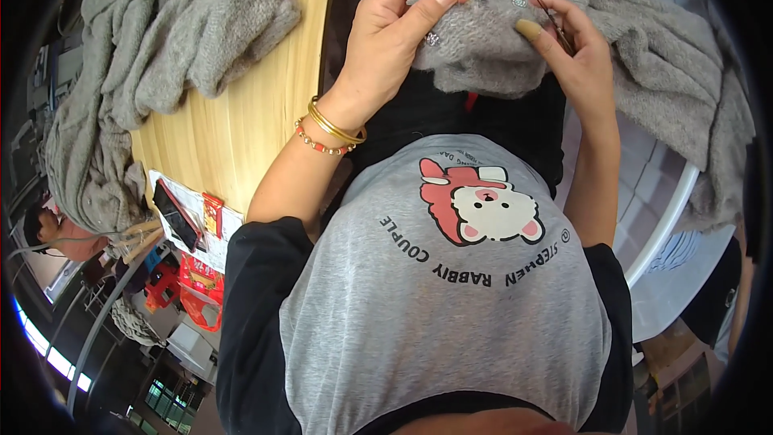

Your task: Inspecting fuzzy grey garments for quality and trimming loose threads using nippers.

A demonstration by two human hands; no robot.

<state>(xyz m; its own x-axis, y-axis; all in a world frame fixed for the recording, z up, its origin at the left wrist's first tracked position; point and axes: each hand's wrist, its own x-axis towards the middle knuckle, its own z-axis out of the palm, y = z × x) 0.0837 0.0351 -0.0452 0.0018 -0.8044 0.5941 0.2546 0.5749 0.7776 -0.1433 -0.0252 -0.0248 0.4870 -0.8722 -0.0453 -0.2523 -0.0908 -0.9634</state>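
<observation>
"Left hand (pixel 393 22): thumb and finger near each other at the grey knit (pixel 495 44), beside one of several shiny ornaments (pixel 519 2). Whether they pinch yarn, thread or nothing, I cannot tell from my station. Second hand, please?"

"Right hand (pixel 584 52): closed round a dark slim tool (pixel 555 22), probably small snips, thumb resting near the knit. Blades together or apart: too fine for my feed, so I log it as unknown."

"Location of the workpiece?"

"Bunched between both hands, in front of the wearer's body. Grey knit also spreads rightward, over the rim of a white tub (pixel 670 225). More grey material lies heaped (pixel 217 28) on the wooden table (pixel 241 133) to the left."

"Step in hand, your reading?"

"Close work at the ornaments, I judge: tidying or trimming around them, tool at the ready. Low confidence on which; I see no thread clearly."

"And what does the next move call for?"

"My note: a steady left hold, any loose end drawn clear of the loops, then the tool's tip brought in flat beside the ornament. Main risk, as I judge it: nicking the fuzzy yarn."
</observation>
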